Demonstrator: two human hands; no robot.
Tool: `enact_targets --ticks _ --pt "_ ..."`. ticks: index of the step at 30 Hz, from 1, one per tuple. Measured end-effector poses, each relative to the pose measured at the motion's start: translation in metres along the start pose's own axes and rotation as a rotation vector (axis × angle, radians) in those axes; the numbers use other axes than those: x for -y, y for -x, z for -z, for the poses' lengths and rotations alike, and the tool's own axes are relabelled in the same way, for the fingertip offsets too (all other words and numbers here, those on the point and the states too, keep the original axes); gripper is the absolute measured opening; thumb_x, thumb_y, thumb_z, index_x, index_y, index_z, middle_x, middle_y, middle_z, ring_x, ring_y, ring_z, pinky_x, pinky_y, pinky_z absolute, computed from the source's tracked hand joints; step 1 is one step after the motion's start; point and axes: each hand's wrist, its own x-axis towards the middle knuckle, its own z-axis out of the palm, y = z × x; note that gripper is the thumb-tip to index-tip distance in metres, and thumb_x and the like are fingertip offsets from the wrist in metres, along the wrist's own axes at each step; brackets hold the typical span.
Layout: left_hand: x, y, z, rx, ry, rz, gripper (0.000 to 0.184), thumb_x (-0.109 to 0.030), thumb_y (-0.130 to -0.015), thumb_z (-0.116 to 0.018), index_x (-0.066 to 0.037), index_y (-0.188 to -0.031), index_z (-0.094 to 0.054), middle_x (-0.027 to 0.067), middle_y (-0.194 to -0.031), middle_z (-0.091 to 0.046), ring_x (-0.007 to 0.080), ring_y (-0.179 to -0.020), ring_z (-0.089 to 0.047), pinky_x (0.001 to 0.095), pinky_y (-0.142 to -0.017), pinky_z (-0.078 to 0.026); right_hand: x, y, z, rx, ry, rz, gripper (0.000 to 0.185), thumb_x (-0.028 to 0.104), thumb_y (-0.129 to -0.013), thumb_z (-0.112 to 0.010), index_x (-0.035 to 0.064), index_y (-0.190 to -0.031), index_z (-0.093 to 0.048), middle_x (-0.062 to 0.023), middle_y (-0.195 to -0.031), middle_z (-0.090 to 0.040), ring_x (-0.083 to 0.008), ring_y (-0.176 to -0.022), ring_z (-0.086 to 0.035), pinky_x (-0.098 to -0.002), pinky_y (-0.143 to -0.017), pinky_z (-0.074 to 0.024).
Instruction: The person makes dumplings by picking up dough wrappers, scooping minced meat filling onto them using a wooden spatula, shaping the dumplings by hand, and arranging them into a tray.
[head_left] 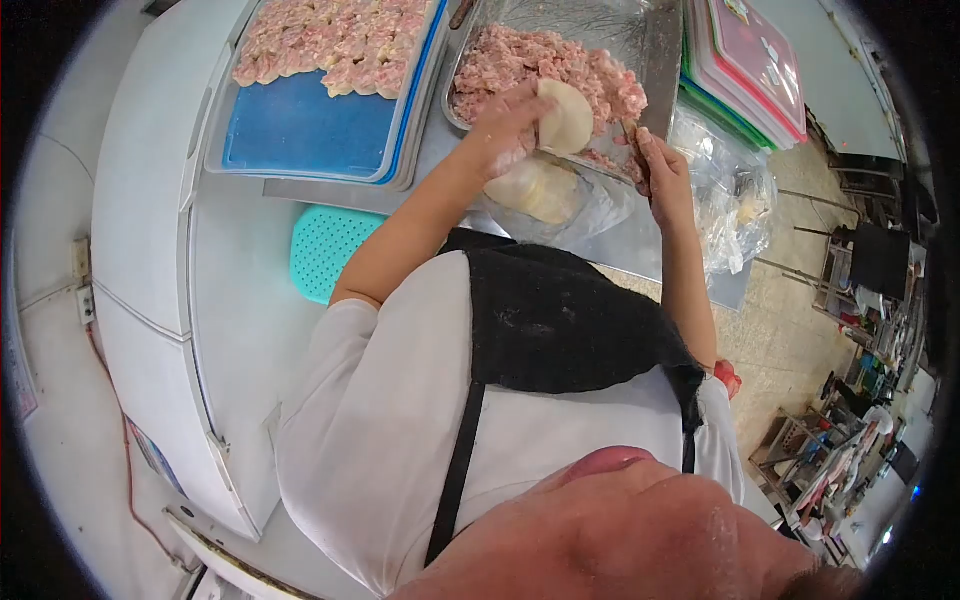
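Observation:
My left hand (505, 125) has its fingers closed on a round, pale dough wrapper (566, 117), held at the near edge of a metal pan (655, 45). Pink minced meat filling (525, 62) is heaped in that pan. Across from it, my right hand (662, 165) grips a thin spatula (630, 130), its tip at the edge of the meat; most of the tool is hidden by the fingers. Below the wrapper, a clear plastic bag (605, 205) lies open with a stack of dough wrappers (545, 192) in it.
At the upper left a blue-bottomed tray (300, 130) bears rows of filled dumplings (335, 45). Colored plastic lids or trays (755, 60) are stacked at the right, above crumpled clear bags (735, 200). A turquoise perforated stool (335, 245) stands below the metal table, beside a white fridge (150, 200).

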Motion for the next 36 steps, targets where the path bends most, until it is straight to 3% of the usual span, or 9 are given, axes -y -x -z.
enact_targets --ticks 4,7,13,15,17,21,30,33,36 --pt "-0.021 -0.006 -0.004 0.074 0.500 0.012 0.032 -0.013 -0.093 -0.051 0.000 -0.122 -0.049 0.0141 -0.116 -0.059 0.0274 -0.110 -0.058 0.0434 -0.096 -0.048 0.006 -0.002 -0.005 0.035 -0.152 0.000 0.038 0.036 -0.097 -0.049 0.0030 -0.096 -0.067 0.0069 -0.058 -0.041 -0.0034 -0.047 -0.030 -0.0211 -0.043 -0.0197" --pt "-0.012 -0.015 -0.019 -0.158 0.066 -0.250 0.038 -0.024 -0.096 -0.047 0.002 -0.123 -0.048 0.0154 -0.119 -0.058 0.0299 -0.113 -0.056 0.0464 -0.099 -0.045 0.012 -0.008 -0.014 0.053 -0.148 0.105 0.037 0.035 -0.098 -0.048 0.0032 -0.094 -0.066 0.0057 -0.059 -0.043 -0.0043 -0.049 -0.033 -0.0211 -0.045 -0.0232" --pt "-0.026 -0.021 -0.034 -0.173 0.506 -0.325 0.054 -0.047 -0.097 -0.034 0.001 -0.111 -0.053 0.0141 -0.102 -0.061 0.0276 -0.096 -0.061 0.0425 -0.089 -0.050 0.001 -0.032 -0.019 0.069 0.690 0.497 0.027 0.025 -0.093 -0.056 0.0033 -0.107 -0.065 -0.0153 -0.080 -0.064 -0.0250 -0.069 -0.062 -0.0341 -0.064 -0.0475" --pt "-0.003 -0.046 0.039 0.220 0.589 -0.324 0.074 -0.062 -0.092 -0.032 0.003 -0.126 -0.046 0.0179 -0.125 -0.053 0.0345 -0.117 -0.050 0.0500 -0.100 -0.039 0.018 -0.031 -0.001 0.084 1.027 0.728 0.024 0.022 -0.092 -0.057 0.0023 -0.103 -0.064 -0.0131 -0.074 -0.061 -0.0293 -0.068 -0.062 -0.0376 -0.058 -0.0466" --pt "-0.006 -0.034 0.014 -0.301 0.399 -0.348 0.076 -0.063 -0.091 -0.033 0.003 -0.128 -0.044 0.0192 -0.129 -0.050 0.0353 -0.119 -0.048 0.0509 -0.102 -0.037 0.045 -0.008 -0.007 0.083 1.049 0.677 0.024 0.023 -0.092 -0.054 0.0043 -0.104 -0.063 -0.0179 -0.085 -0.063 -0.0360 -0.078 -0.062 -0.0427 -0.064 -0.0489" --pt "-0.023 -0.019 -0.038 -0.316 0.400 -0.355 0.083 -0.065 -0.087 -0.040 0.005 -0.132 -0.040 0.0213 -0.133 -0.045 0.0375 -0.122 -0.045 0.0509 -0.103 -0.036 0.013 -0.029 -0.003 0.166 1.108 0.730 0.021 0.019 -0.090 -0.052 0.0062 -0.105 -0.059 -0.0188 -0.091 -0.063 -0.0380 -0.082 -0.063 -0.0452 -0.065 -0.0507" --pt "-0.023 -0.024 -0.044 -0.442 0.496 -0.377 0.051 -0.048 -0.087 -0.055 0.000 -0.104 -0.056 0.0160 -0.095 -0.061 0.0340 -0.098 -0.060 0.0501 -0.091 -0.046 0.057 -0.014 0.009 0.244 1.131 0.789 0.025 0.016 -0.090 -0.051 0.0047 -0.111 -0.058 -0.0188 -0.094 -0.063 -0.0351 -0.081 -0.064 -0.0437 -0.068 -0.0499" --pt "-0.021 -0.014 -0.040 -0.171 0.318 -0.471 0.042 -0.036 -0.084 -0.061 -0.002 -0.107 -0.054 0.0162 -0.100 -0.060 0.0338 -0.098 -0.060 0.0482 -0.094 -0.045 0.061 -0.017 0.030 0.297 0.612 0.620 0.028 0.023 -0.095 -0.049 0.0020 -0.110 -0.060 -0.0178 -0.090 -0.063 -0.0277 -0.077 -0.064 -0.0371 -0.070 -0.0480" --pt "-0.028 0.008 -0.055 -0.163 -0.514 -0.515 0.062 -0.014 -0.078 -0.069 -0.004 -0.132 -0.040 0.0146 -0.128 -0.049 0.0293 -0.113 -0.054 0.0400 -0.101 -0.041 0.061 -0.018 0.041 0.364 0.473 0.341 0.032 0.028 -0.098 -0.048 0.0000 -0.107 -0.061 -0.0132 -0.079 -0.059 -0.0195 -0.070 -0.055 -0.0311 -0.069 -0.0447"
